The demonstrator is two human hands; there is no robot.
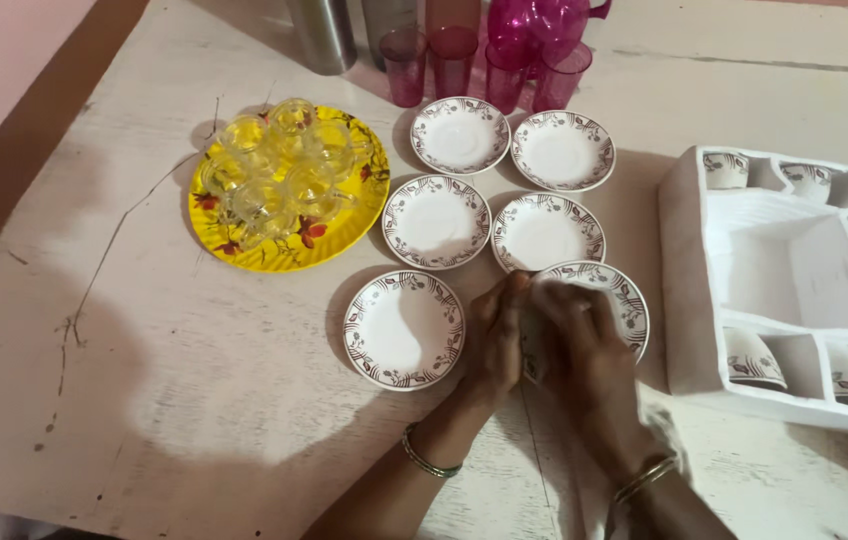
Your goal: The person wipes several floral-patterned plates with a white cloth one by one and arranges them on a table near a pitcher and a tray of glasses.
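1. Both hands are meeting over the nearest right saucer [624, 300], a white one with a brown leafy rim, lying at the near end of two rows of matching saucers [461, 135].
2. The left hand [497, 335] and right hand [584, 345] are curling around something small; I cannot tell what.
3. A white foam tray [689, 280] holding patterned cups [752, 362] is sitting just right.
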